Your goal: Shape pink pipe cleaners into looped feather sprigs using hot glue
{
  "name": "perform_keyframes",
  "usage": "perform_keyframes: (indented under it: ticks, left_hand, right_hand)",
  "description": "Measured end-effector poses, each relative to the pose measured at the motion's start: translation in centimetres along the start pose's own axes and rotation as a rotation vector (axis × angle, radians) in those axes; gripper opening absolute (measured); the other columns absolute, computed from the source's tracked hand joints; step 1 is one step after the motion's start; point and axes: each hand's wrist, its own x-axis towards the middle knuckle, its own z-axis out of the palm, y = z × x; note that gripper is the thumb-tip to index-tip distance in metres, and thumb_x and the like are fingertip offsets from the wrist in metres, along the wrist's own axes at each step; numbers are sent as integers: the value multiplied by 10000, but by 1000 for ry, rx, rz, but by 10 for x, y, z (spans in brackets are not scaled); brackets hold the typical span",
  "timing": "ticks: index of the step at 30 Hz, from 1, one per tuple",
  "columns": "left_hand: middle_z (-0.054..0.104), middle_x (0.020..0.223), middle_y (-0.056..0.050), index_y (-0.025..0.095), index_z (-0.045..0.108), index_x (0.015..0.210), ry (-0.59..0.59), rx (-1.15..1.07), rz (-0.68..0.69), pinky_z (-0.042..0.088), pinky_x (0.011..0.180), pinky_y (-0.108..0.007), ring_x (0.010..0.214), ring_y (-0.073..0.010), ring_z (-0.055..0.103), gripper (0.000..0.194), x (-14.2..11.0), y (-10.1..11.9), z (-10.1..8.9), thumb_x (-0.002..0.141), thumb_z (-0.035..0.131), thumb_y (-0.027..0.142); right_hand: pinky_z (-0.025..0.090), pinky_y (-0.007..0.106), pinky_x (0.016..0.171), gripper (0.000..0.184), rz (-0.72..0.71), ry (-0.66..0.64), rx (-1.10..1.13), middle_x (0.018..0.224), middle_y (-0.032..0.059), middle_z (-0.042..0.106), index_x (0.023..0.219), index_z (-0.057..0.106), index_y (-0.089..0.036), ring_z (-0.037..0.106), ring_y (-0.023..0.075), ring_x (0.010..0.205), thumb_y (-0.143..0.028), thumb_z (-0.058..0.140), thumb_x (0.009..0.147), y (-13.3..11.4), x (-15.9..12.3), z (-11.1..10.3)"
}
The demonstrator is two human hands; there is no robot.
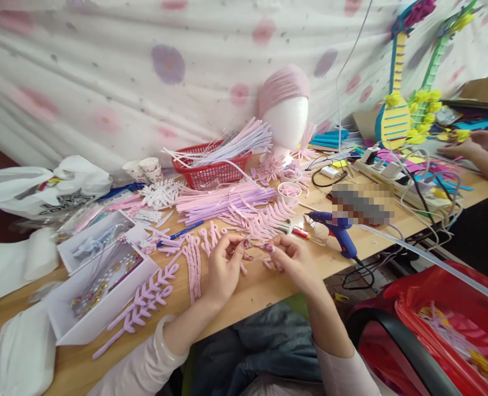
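My left hand [226, 268] and my right hand [294, 263] meet over the table's front edge, fingertips pinched. Between them runs a short pink pipe cleaner [260, 244], mostly covered by the fingers. Small pink pipe-cleaner pieces [272, 265] lie just under my right hand. To the left of my left hand are twisted pink pipe-cleaner strips [192, 269] and looped ones. Further left lie purple leafy sprigs [145, 300] bent from pipe cleaners. A pink leafy sprig [264, 220] rests behind my hands. A blue glue gun [338, 231] stands right of my right hand.
Bundled pipe cleaners [223, 202] lie behind, before a red basket [215, 170] of white ones. A white mannequin head [287, 118] stands at the back. White boxes [99, 286] hold beads. Power strips [400, 179] and cords spread rightward. Another person's hands [470, 146] work far right.
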Motion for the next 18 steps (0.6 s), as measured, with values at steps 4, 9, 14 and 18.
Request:
perform_keyframes:
  ticks: [4, 9, 14, 18]
  left_hand:
    - [574, 706, 27, 173, 586, 832, -48, -20, -38, 483, 497, -199, 578, -111, 631, 162, 2, -4, 0, 836, 617, 332]
    - [591, 746, 23, 173, 594, 835, -202, -36, -75, 507, 541, -215, 572, -94, 609, 115, 3, -10, 1, 825, 613, 286]
    - [568, 689, 36, 174, 584, 871, -278, -26, -104, 491, 564, -219, 561, -91, 587, 128, 5, -8, 0, 831, 614, 292]
    - [548, 613, 49, 165, 576, 930, -277, -72, -216, 434, 496, -207, 494, -85, 529, 208, 7, -1, 0, 819, 602, 340]
  right_hand:
    - [307, 225, 404, 467, -142, 231, -48, 475, -66, 357, 611, 479, -201, 345, 83, 414, -597, 517, 856, -1, 7, -32]
    - [273, 228, 372, 475, -163, 329, 11, 501, -66, 322, 612, 399, -220, 296, 86, 409, -612, 480, 868, 2, 12, -51]
    - [170, 226, 392, 425, -202, 338, 61, 544, -77, 270, 628, 371, -211, 223, 66, 435, -498, 555, 882, 5, 8, -51]
    - [197, 245, 419, 385, -285, 329, -73, 583, -55, 319, 665, 444, -200, 272, 81, 471, -488, 511, 913, 8, 6, -50]
